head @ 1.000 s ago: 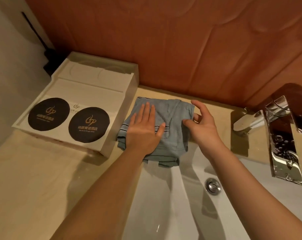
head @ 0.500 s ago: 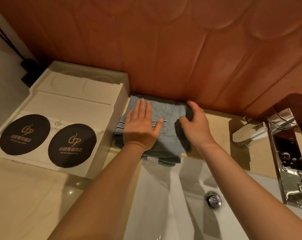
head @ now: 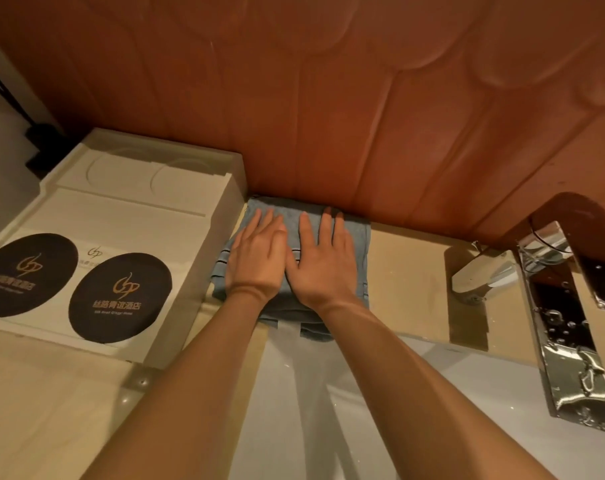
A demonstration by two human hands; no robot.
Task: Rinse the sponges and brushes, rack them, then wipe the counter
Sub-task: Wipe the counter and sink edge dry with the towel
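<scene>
Our right hand [head: 323,261] has dropped its pinch and lies flat beside our left hand [head: 256,258], both open on the cloth [head: 287,211] at the bench's [head: 408,271] twelve o'clock edge, so wiping looks underway.

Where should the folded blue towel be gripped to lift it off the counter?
Probably the near edge of the towel, from the sink side: it overhangs there, leaving room underneath. The far edge butts the wall, the white tray crowds its left, and the left hand and right hand lie flat on top.
</scene>
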